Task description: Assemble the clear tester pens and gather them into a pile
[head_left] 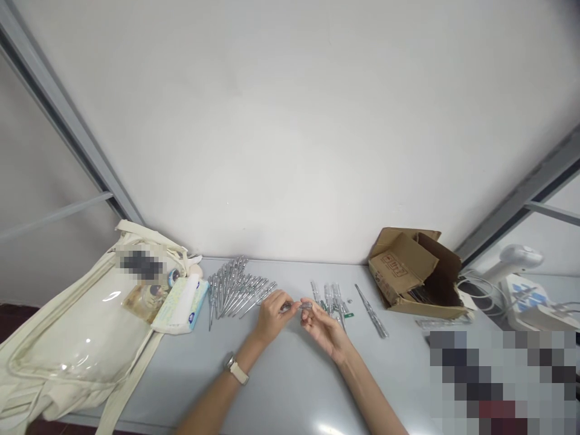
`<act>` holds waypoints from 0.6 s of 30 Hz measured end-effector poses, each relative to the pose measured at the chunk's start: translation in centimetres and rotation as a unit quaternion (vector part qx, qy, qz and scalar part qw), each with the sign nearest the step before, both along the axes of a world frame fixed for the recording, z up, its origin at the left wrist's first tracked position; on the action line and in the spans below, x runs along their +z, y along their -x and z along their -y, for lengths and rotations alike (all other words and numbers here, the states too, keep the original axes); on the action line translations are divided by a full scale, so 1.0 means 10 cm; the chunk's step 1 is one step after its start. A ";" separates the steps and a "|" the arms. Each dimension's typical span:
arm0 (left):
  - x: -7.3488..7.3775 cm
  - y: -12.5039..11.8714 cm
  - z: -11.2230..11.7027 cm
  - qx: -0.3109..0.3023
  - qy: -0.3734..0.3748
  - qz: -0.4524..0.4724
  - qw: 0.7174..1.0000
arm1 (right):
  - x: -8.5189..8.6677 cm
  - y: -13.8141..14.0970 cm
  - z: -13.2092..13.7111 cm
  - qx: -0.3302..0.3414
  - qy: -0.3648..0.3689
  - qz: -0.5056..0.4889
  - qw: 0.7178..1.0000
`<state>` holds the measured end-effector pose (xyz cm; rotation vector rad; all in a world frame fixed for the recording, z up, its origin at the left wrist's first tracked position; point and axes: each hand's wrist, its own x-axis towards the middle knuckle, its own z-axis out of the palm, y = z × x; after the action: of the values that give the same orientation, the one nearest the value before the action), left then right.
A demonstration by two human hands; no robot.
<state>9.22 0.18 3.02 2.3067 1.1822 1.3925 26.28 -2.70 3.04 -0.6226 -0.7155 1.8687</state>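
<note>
My left hand (272, 315) and my right hand (324, 329) meet above the grey table (281, 386), their fingertips pinching a small clear part (294, 307), possibly a screwdriver-type tester piece. Left of my hands lies a loose pile of clear-handled tester screwdrivers (235, 290). Beyond my right hand is a smaller group of similar parts (330, 301), with a single screwdriver (371, 311) lying apart from it. A wristwatch (236, 368) sits on my left wrist.
An open cardboard box (403, 272) stands at the back right against the white wall (290, 121). At left lie a cream tote bag (77, 326) and a white tube on a tissue pack (181, 305). A white corded device (512, 266) sits at far right.
</note>
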 end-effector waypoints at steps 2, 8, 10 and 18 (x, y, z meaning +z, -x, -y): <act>0.03 0.00 0.02 -0.016 0.013 -0.001 1.000 | 0.00 -0.01 -0.01 -0.001 -0.011 0.014 1.000; 0.25 0.10 0.03 -0.072 0.127 0.029 0.989 | 0.05 -0.02 0.01 0.022 -0.065 0.068 0.995; 0.31 0.16 -0.01 -0.130 0.232 0.017 0.964 | 0.05 -0.02 0.01 0.009 -0.075 0.070 0.995; 0.27 0.22 -0.12 -0.199 0.344 0.066 0.915 | 0.05 -0.04 -0.03 -0.009 -0.065 0.041 0.997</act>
<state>7.06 1.37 5.72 1.7771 0.8936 0.7952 26.66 -2.42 3.52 -0.6228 -0.8755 1.7717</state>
